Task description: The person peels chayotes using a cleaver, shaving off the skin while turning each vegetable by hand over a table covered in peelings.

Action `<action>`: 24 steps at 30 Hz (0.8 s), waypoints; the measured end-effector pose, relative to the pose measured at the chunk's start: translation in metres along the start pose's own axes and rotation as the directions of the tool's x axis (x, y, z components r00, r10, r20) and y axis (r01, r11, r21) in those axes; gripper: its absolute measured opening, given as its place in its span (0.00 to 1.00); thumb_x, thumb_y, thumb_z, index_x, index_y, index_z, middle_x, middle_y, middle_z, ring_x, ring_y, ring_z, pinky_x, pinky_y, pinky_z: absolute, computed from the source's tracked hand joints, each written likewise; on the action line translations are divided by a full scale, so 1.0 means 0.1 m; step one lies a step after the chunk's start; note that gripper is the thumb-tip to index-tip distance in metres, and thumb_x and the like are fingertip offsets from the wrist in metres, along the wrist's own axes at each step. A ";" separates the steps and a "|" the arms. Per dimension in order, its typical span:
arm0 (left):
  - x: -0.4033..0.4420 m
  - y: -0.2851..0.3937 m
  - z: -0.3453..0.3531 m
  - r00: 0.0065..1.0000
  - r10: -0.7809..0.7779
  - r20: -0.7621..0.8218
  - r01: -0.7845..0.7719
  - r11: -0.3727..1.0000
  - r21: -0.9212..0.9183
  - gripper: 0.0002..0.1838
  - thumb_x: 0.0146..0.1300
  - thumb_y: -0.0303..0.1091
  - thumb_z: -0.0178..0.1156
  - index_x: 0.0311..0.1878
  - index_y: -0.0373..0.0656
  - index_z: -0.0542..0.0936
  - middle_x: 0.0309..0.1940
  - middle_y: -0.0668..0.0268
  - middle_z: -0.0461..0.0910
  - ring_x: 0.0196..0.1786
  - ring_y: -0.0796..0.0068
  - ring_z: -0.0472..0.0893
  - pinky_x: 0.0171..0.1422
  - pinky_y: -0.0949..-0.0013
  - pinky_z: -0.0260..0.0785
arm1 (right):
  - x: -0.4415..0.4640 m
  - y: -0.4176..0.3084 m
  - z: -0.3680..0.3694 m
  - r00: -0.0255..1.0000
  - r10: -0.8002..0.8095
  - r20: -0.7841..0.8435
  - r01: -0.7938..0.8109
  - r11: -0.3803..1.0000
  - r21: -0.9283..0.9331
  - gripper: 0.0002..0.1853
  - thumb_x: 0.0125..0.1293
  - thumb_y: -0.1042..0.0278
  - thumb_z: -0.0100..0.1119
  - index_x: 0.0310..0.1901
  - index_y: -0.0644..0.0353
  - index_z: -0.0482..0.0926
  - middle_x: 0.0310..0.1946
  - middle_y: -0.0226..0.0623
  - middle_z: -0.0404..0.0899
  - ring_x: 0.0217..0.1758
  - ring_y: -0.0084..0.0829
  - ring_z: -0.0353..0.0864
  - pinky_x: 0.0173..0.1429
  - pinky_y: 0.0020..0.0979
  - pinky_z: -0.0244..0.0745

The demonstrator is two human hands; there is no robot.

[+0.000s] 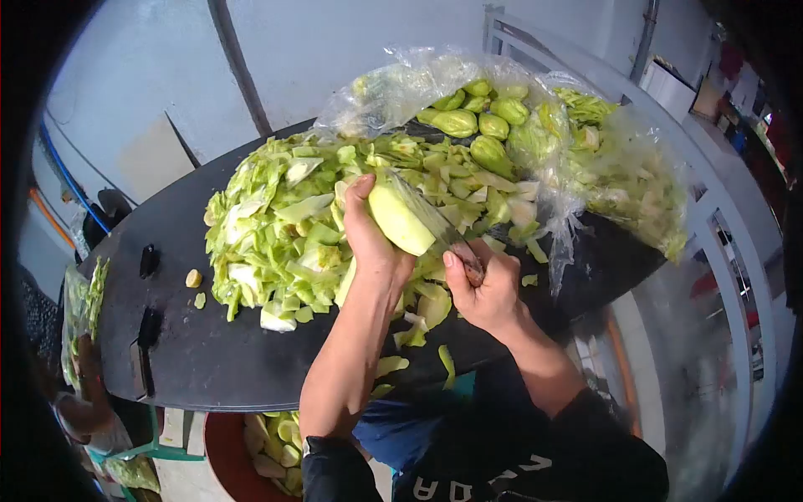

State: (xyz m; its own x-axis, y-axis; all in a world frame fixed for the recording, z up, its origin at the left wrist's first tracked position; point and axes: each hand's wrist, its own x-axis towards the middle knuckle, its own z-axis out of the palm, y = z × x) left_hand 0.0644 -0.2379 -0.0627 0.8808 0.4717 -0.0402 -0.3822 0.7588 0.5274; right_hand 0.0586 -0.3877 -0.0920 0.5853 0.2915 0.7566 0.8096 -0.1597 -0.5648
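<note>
My left hand (368, 238) is wrapped around a pale green, peeled-looking chayote (398, 219), held up over the heap. A knife (437, 221) lies with its blade along the right side of the chayote. Its brown handle is in my closed right hand (493, 294). Below and behind both hands spreads a large heap of light green cut pieces and peelings (276, 213) on the dark table (242, 360).
Whole green chayotes (456, 123) sit in a clear plastic bag (368, 105) at the back. Another bag of cut pieces (636, 188) lies at right. A black-handled blade (144, 351) rests near the left edge. Below stands a red bucket (219, 448) holding pale pieces. A metal railing (711, 209) runs along the right.
</note>
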 end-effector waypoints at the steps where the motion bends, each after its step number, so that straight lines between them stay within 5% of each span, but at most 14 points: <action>1: -0.01 0.00 -0.02 0.997 -0.075 0.003 0.075 0.996 -0.047 0.15 0.63 0.47 0.52 0.46 0.49 0.72 0.33 0.59 0.79 0.38 0.57 0.80 0.46 0.53 0.76 | 0.00 0.01 0.01 1.000 0.006 0.000 -0.006 1.000 0.000 0.11 0.65 0.67 0.64 0.29 0.63 0.75 0.13 0.38 0.72 0.14 0.37 0.75 0.21 0.33 0.68; 9: 0.07 -0.13 -0.26 0.986 0.152 -0.064 -0.146 0.986 0.082 0.15 0.65 0.45 0.53 0.47 0.46 0.72 0.38 0.66 0.76 0.42 0.67 0.78 0.49 0.60 0.73 | 0.01 0.03 0.06 0.991 0.101 0.090 -0.109 0.990 0.085 0.10 0.65 0.69 0.62 0.28 0.63 0.75 0.12 0.36 0.68 0.12 0.32 0.69 0.20 0.32 0.62; 10: 0.07 -0.12 -0.26 0.986 0.151 -0.065 -0.146 0.986 0.082 0.15 0.65 0.45 0.53 0.47 0.46 0.72 0.38 0.66 0.76 0.42 0.67 0.78 0.49 0.60 0.73 | 0.00 0.05 0.08 0.991 0.102 0.091 -0.110 0.990 0.085 0.10 0.65 0.69 0.62 0.28 0.63 0.75 0.12 0.36 0.68 0.12 0.32 0.69 0.20 0.32 0.62; 12: 0.03 -0.11 -0.26 0.992 -0.105 -0.066 0.102 0.994 -0.042 0.17 0.65 0.48 0.51 0.48 0.46 0.74 0.37 0.61 0.80 0.40 0.62 0.81 0.47 0.58 0.75 | -0.02 0.10 0.13 0.991 0.094 0.090 -0.101 0.992 0.074 0.10 0.66 0.70 0.61 0.29 0.64 0.75 0.11 0.36 0.67 0.12 0.30 0.68 0.20 0.32 0.62; 15: -0.02 -0.11 -0.24 0.996 -0.065 -0.057 0.065 0.998 0.011 0.17 0.65 0.48 0.53 0.49 0.46 0.74 0.41 0.63 0.80 0.44 0.64 0.81 0.50 0.57 0.74 | -0.01 0.09 0.06 0.992 0.107 0.071 -0.112 0.991 0.079 0.09 0.66 0.70 0.61 0.30 0.65 0.76 0.12 0.35 0.67 0.13 0.26 0.67 0.21 0.31 0.62; 16: -0.02 -0.08 -0.25 0.996 -0.066 -0.058 0.066 0.998 0.012 0.17 0.65 0.48 0.53 0.49 0.46 0.74 0.41 0.63 0.80 0.44 0.64 0.81 0.50 0.57 0.74 | -0.06 0.14 0.09 0.985 0.173 0.013 -0.172 0.963 0.208 0.10 0.66 0.69 0.61 0.31 0.65 0.76 0.12 0.31 0.68 0.14 0.23 0.67 0.21 0.30 0.62; 19: -0.05 0.13 -0.24 0.976 -0.120 0.183 0.041 0.922 0.384 0.22 0.65 0.51 0.55 0.54 0.45 0.74 0.46 0.62 0.80 0.50 0.64 0.80 0.53 0.52 0.75 | -0.01 0.21 -0.18 0.835 0.488 0.253 -0.545 0.677 0.495 0.19 0.72 0.67 0.55 0.20 0.61 0.71 0.11 0.26 0.69 0.12 0.19 0.66 0.18 0.26 0.59; 20: -0.10 0.24 -0.18 0.939 -0.177 0.295 0.090 0.954 0.286 0.19 0.64 0.40 0.62 0.52 0.38 0.78 0.44 0.60 0.82 0.44 0.67 0.83 0.47 0.59 0.78 | 0.07 0.18 -0.30 0.808 0.505 0.304 -0.583 0.607 0.541 0.25 0.74 0.66 0.52 0.16 0.59 0.66 0.10 0.27 0.67 0.11 0.18 0.64 0.16 0.25 0.58; 21: -0.12 0.29 -0.17 0.938 -0.182 0.295 0.095 0.953 0.286 0.19 0.64 0.40 0.62 0.52 0.38 0.78 0.44 0.60 0.82 0.44 0.67 0.83 0.47 0.59 0.78 | 0.12 0.17 -0.38 0.820 0.477 0.318 -0.564 0.573 0.595 0.26 0.74 0.65 0.52 0.15 0.60 0.64 0.09 0.27 0.65 0.11 0.18 0.64 0.15 0.25 0.58; 23: -0.13 0.32 -0.18 0.878 -0.246 0.411 0.031 0.885 0.464 0.23 0.59 0.34 0.69 0.55 0.33 0.79 0.46 0.57 0.83 0.45 0.69 0.83 0.52 0.62 0.78 | 0.10 0.20 -0.47 0.802 0.467 0.372 -0.596 0.583 0.553 0.25 0.75 0.65 0.52 0.16 0.61 0.64 0.10 0.27 0.65 0.10 0.18 0.63 0.15 0.25 0.57; 24: -0.13 0.22 -0.17 0.905 -0.161 0.395 -0.055 0.875 0.482 0.27 0.52 0.29 0.75 0.56 0.31 0.79 0.45 0.58 0.84 0.45 0.71 0.84 0.53 0.66 0.77 | 0.09 0.20 -0.48 0.802 0.471 0.368 -0.596 0.587 0.548 0.25 0.75 0.65 0.52 0.16 0.61 0.64 0.10 0.27 0.65 0.10 0.18 0.63 0.15 0.25 0.57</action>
State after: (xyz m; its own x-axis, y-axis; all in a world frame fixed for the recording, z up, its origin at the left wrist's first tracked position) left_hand 0.0394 -0.2199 -0.0653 0.9685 0.1276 0.2137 -0.2480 0.4214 0.8723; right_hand 0.0819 -0.4333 -0.0807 0.8341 0.5060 0.2194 0.1021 0.2492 -0.9631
